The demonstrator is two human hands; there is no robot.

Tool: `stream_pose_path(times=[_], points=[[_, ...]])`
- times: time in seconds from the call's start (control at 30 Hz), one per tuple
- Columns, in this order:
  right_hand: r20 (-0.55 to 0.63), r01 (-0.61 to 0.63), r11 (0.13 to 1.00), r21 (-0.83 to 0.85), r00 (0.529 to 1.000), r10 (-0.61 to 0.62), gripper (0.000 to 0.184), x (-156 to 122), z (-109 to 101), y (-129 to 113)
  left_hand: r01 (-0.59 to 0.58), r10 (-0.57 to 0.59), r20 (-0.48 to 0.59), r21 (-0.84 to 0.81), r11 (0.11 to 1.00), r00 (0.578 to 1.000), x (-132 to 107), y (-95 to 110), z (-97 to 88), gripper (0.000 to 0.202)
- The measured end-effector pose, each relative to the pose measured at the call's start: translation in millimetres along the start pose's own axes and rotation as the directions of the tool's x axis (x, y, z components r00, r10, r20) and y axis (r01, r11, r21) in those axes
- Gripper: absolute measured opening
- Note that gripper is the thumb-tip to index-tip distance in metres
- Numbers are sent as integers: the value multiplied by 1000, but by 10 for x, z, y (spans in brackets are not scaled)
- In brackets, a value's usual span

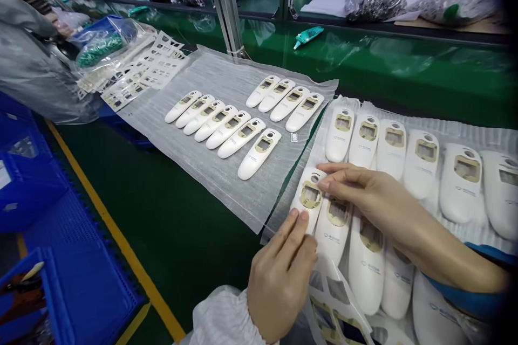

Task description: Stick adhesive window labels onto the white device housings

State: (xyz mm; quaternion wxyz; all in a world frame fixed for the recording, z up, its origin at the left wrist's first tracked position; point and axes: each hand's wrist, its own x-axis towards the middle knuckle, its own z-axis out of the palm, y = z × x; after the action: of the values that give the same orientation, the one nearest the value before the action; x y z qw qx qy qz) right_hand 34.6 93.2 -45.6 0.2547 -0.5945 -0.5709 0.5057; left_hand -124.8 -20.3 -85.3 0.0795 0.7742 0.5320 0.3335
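A white plastic device casing (304, 222), with a display window and a tan adhesive frame (311, 195) around it, lies at the left end of the near row. My left hand (281, 275) is closed at its lower end, fingertips pressed on the white surface. At its upper right edge, by the small round hole, the thumb and index finger of my right hand (376, 205) are pinched together on the casing. Whether they also hold a bit of the frame is hidden. Below my hands is a partly used white die-cut sticker sheet (343, 307), lying over other casings.
Several similar casings (421, 164) lie in rows on foam wrap at right. More casings (259, 153) rest on a foam sheet (226, 183) at left. Beyond are sticker sheets (145, 64), a green glue tube (308, 36) and a metal post (224, 5). Blue bins (76, 280) stand lower left; a co-worker's sleeve (32, 64) is beside.
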Motion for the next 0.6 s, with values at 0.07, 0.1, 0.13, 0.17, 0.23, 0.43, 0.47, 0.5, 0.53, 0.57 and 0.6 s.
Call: stream_pose_path(times=[0.07, 0.1, 0.13, 0.17, 0.23, 0.43, 0.47, 0.5, 0.53, 0.57, 0.6], points=[[2, -22, 1000, 0, 1000, 22, 29, 4, 0, 18, 1, -1, -6, 1, 1000, 1000, 15, 4, -7, 13], [4, -31, 1000, 0, 999, 31, 28, 4, 1, 26, 2, -2, -8, 4, 1000, 1000, 23, 9, -9, 12], [4, -38, 999, -1, 999, 38, 28, 4, 1, 33, 5, -5, -13, 7, 1000, 1000, 32, 15, -11, 12], [3, -40, 999, -2, 999, 40, 27, 3, 3, 36, 11, -11, -15, 9, 1000, 1000, 41, 22, -12, 13], [-5, -36, 999, -11, 999, 36, 27, 1, 8, 35, 23, -23, -19, 16, 1000, 1000, 59, 39, -15, 12], [-46, -25, 999, -45, 999, 23, 28, -2, 18, -7, 50, -49, -39, 25, 998, 998, 81, 72, -16, 11], [-51, -18, 999, -42, 999, 15, 28, -2, 18, -11, 55, -54, -40, 24, 998, 998, 76, 75, -11, 11], [-53, -10, 999, -42, 999, 8, 28, -1, 18, -13, 58, -57, -39, 25, 998, 998, 69, 79, -4, 11], [-56, -2, 999, -44, 998, 0, 28, 0, 18, -13, 60, -59, -37, 27, 998, 998, 61, 84, 4, 11], [-59, 4, 999, -50, 998, -7, 29, 1, 19, -11, 64, -62, -34, 35, 997, 997, 53, 90, 12, 10], [-61, 9, 998, -57, 998, -12, 29, 2, 19, -6, 67, -65, -30, 45, 997, 997, 47, 98, 20, 10]])
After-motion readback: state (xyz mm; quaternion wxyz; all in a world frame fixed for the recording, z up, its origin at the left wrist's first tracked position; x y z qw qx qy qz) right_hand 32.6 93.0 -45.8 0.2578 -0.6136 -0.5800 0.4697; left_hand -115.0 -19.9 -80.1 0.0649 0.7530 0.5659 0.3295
